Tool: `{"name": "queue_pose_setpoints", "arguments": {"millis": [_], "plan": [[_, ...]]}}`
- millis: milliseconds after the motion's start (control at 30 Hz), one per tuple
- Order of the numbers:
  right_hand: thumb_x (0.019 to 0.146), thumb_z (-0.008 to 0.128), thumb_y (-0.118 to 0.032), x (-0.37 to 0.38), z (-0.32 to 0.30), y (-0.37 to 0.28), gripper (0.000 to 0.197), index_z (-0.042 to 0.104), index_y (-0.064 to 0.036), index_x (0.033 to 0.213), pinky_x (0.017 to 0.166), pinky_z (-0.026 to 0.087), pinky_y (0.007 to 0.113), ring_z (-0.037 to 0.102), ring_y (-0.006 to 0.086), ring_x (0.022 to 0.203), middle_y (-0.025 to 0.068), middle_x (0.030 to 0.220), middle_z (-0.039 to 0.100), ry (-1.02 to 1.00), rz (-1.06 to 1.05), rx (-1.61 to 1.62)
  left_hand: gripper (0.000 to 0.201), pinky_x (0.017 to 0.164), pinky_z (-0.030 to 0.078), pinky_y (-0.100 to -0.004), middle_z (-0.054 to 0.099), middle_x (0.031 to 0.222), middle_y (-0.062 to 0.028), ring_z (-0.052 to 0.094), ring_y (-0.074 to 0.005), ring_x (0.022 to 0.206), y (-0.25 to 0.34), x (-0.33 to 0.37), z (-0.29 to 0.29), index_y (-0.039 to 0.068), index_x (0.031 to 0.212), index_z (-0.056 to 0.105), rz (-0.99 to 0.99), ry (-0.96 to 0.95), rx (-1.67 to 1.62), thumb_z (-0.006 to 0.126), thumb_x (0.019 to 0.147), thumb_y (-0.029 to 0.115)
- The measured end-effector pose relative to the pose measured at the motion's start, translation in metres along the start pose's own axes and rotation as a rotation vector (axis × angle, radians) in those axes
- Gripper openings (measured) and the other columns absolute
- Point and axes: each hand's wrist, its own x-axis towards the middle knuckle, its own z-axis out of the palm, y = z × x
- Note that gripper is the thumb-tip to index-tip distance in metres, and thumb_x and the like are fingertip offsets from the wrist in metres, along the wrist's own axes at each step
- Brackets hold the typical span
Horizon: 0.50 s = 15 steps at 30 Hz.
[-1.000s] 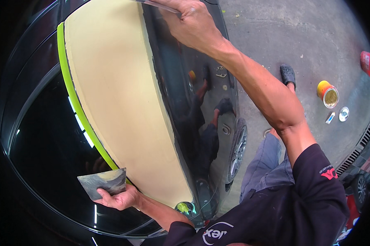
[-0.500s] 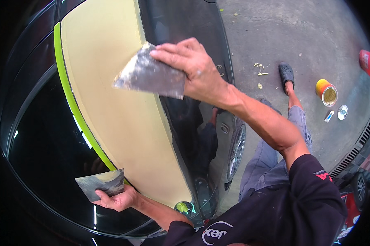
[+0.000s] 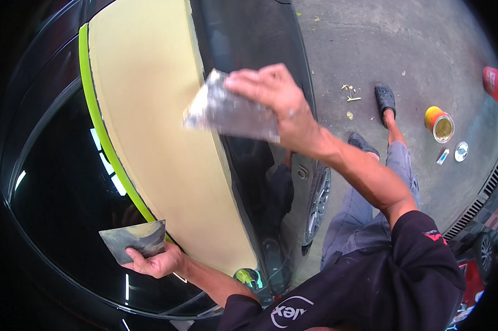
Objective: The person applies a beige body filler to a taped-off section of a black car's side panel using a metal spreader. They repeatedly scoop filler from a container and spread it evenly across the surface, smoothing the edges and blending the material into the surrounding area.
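Observation:
My right hand grips a flat metal putty spreader, smeared with pale filler and slightly blurred. It is over the border between a car panel coated in beige filler and the dark body panel; whether the blade touches the surface I cannot tell. Lower left, my left hand holds a second metal putty spreader with its thumb on top, above the dark car window. Along the window's edge of the beige panel runs a strip of lime-green masking tape.
On the concrete floor at right stand an open can of putty, a lid, a small tube and a red bucket. Filler scraps lie near my shoe. A floor grate runs behind.
My right hand and its putty spreader have shifted right, from over the beige panel toward the dark bodywork. My left hand has moved only slightly upward.

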Motion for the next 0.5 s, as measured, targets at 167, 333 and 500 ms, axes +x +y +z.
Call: {"name": "queue_pose_setpoints", "arguments": {"millis": [167, 333, 500], "plan": [[0.081, 0.068, 0.004, 0.054, 0.013, 0.036, 0.047, 0.075, -0.0125, 0.125, 0.095, 0.051, 0.038, 0.062, 0.0299, 0.101, 0.01, 0.121, 0.074, 0.181, -0.096, -0.059, 0.048, 0.106, 0.053, -0.0448, 0.06, 0.133, -0.0186, 0.061, -0.0326, 0.124, 0.006, -0.005, 0.016, -0.004, 0.133, 0.055, -0.033, -0.037, -0.006, 0.061, 0.094, 0.023], [0.082, 0.065, 0.004, 0.041, 0.022, 0.02, 0.046, 0.075, -0.0118, 0.124, 0.097, 0.05, 0.04, 0.062, 0.0306, 0.102, 0.011, 0.121, 0.074, 0.112, -0.034, -0.027, 0.044, 0.102, 0.056, -0.0431, 0.061, 0.128, -0.0179, 0.063, -0.0307, 0.12, 0.006, -0.004, 0.008, -0.003, 0.13, 0.056, -0.022, -0.057, -0.006, 0.061, 0.094, 0.022], [0.078, 0.078, 0.002, -0.026, 0.01, -0.025, 0.057, 0.07, -0.0104, 0.133, 0.096, 0.051, 0.04, 0.062, 0.0297, 0.104, 0.0119, 0.126, 0.071, -0.067, -0.029, 0.001, 0.043, 0.101, 0.057, -0.0439, 0.062, 0.125, -0.0181, 0.065, -0.0314, 0.117, 0.009, -0.011, 0.012, -0.003, 0.129, 0.055, -0.076, -0.049, -0.083, 0.062, 0.094, 0.021]]}}
